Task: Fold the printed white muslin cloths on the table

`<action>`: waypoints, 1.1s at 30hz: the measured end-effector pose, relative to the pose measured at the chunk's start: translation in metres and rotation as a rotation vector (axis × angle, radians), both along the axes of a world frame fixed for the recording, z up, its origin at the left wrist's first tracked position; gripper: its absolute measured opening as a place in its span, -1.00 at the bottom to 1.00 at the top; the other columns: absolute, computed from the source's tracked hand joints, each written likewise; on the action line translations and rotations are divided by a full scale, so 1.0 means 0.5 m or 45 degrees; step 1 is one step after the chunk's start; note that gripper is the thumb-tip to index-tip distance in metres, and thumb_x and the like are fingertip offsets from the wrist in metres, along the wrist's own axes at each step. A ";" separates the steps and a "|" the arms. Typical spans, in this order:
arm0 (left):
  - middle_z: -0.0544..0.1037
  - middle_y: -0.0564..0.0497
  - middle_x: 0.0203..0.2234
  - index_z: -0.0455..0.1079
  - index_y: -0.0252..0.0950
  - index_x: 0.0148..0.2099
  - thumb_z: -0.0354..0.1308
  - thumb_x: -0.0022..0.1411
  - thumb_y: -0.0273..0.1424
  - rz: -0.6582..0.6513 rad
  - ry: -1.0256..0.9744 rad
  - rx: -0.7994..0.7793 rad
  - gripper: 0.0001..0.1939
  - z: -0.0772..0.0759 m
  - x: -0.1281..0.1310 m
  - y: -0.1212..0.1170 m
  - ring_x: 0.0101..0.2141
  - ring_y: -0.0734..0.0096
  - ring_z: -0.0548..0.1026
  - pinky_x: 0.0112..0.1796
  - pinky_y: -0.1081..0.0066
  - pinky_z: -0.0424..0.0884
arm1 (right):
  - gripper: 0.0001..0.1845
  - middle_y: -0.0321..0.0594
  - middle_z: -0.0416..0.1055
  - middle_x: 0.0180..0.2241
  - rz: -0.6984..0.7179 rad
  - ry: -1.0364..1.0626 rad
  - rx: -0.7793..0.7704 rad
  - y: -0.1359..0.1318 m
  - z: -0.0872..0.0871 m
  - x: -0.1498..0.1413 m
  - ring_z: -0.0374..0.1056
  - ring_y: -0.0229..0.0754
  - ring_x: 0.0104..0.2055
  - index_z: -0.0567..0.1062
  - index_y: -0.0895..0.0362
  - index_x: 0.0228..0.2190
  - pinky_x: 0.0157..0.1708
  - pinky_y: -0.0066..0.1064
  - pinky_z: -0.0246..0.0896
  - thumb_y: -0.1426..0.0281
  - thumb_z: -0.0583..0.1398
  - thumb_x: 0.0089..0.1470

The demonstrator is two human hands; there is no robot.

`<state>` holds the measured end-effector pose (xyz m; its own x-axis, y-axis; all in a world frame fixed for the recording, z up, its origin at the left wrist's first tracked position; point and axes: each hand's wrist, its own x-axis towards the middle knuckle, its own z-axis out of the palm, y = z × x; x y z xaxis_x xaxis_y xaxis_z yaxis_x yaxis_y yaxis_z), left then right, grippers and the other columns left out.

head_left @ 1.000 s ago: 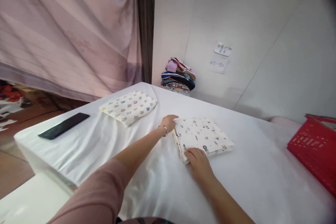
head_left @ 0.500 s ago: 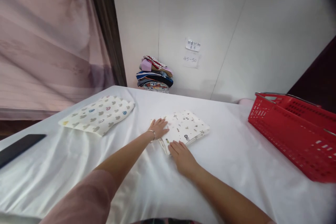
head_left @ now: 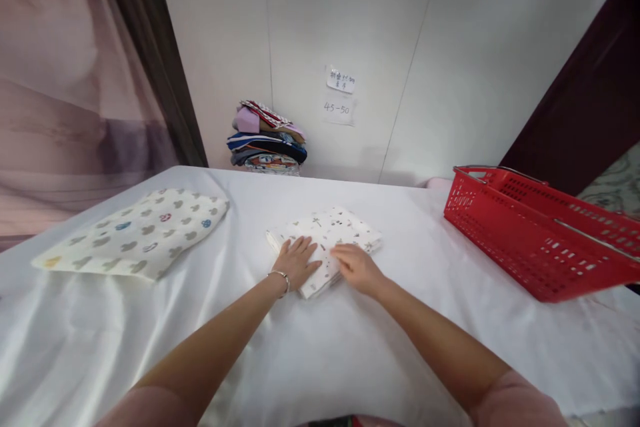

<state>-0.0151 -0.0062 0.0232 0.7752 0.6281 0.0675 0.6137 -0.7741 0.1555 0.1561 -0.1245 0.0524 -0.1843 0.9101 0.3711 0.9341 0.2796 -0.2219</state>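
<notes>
A white folded cloth [head_left: 345, 227] with small dark and coloured prints lies in layers in front of me. My left hand [head_left: 296, 263], with a bracelet at the wrist, rests flat and open on its near left part, fingers spread. At the cloth's near right edge is my right hand [head_left: 359, 269], its fingers bent and drawn together on the edge; the thumb tip is hard to make out. To the left lies a second cloth [head_left: 145, 230], cream with grey mushroom-like shapes, touched by neither hand.
A red perforated basket [head_left: 520, 233] with metal handles stands on the right side of the white-covered table [head_left: 400, 360]. Past the far edge, a pile of folded fabrics [head_left: 267, 137] leans by the wall. Paper notes [head_left: 340, 95] hang above. A pink curtain [head_left: 45, 113] hangs left.
My right hand has moved from lying flat on the near corner to the right edge, fingers now bent. The left hand stays flat on the cloth. The view has turned right.
</notes>
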 end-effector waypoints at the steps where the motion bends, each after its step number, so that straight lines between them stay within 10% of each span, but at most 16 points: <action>1: -0.01 0.00 0.21 0.04 -0.17 0.21 -0.30 0.22 -0.03 -0.008 0.002 0.003 -0.41 0.001 0.000 0.001 0.20 0.24 -0.12 0.13 0.10 -0.24 | -0.59 -0.22 0.29 0.00 -0.104 0.003 0.005 0.017 0.003 0.018 0.13 -0.19 0.07 0.33 0.06 -0.06 0.03 -0.29 0.01 0.51 -0.06 0.07; 5: -0.01 0.00 0.21 0.03 -0.18 0.21 -0.28 0.22 -0.02 -0.052 -0.031 0.012 -0.40 -0.007 -0.008 0.005 0.20 0.23 -0.12 0.13 0.10 -0.24 | -0.53 -0.10 0.03 0.16 -0.448 -0.050 -0.218 0.065 -0.012 0.069 -0.16 -0.08 0.21 0.19 0.16 0.06 0.12 -0.17 -0.24 0.29 -0.06 0.13; 13: -0.06 -0.07 0.22 -0.01 -0.21 0.23 -0.16 0.14 0.02 -0.049 0.068 -0.220 -0.31 0.040 0.000 -0.004 0.20 0.19 -0.14 0.13 0.07 -0.22 | -0.44 -0.12 -0.13 0.22 -0.520 -0.157 -0.437 0.066 -0.067 0.082 -0.31 -0.12 0.25 0.05 0.15 0.13 0.14 -0.18 -0.45 0.16 -0.22 0.18; 22: -0.06 -0.03 0.22 -0.02 -0.18 0.23 -0.23 0.16 0.04 -0.206 -0.078 -0.036 -0.33 -0.005 0.002 -0.087 0.21 0.19 -0.17 0.13 0.05 -0.32 | -0.55 -0.19 0.05 0.15 -0.578 -0.146 -0.523 0.111 -0.019 0.127 -0.12 -0.14 0.19 0.23 0.06 0.01 0.07 -0.25 -0.19 0.21 -0.10 0.12; 33: 0.01 -0.02 0.21 0.00 -0.15 0.22 -0.22 0.17 0.04 -0.182 -0.207 -0.044 -0.35 -0.011 -0.009 -0.092 0.20 0.20 -0.12 0.14 0.06 -0.29 | -0.44 -0.10 -0.06 0.19 -0.742 -0.142 -0.664 0.136 -0.052 0.171 -0.11 -0.07 0.20 0.14 0.11 0.09 0.05 -0.20 -0.11 0.15 -0.13 0.10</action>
